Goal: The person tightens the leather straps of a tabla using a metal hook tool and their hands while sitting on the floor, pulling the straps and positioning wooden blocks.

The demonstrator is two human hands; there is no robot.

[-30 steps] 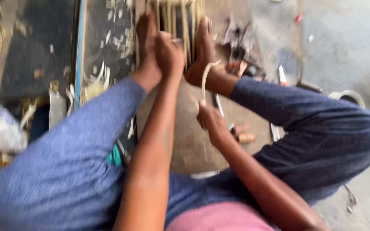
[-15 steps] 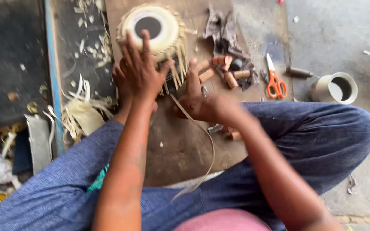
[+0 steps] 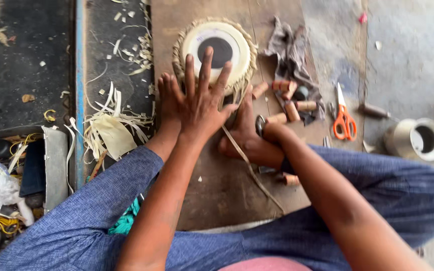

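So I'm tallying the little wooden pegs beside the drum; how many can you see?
6, perhaps more hidden. Five wooden pegs lie right of the drum: at and. One sits by the right forearm. The grey cloth could cover others.

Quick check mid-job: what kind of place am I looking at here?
Probably a floor-level drum-making or repair workshop. A small drum with a pale head, black centre and strap lacing stands on a board before the left hand; wooden pegs, orange scissors and strap offcuts lie around it.

Floor-level craft workshop: orange scissors, wooden pegs, strap shavings, half-laced drum.
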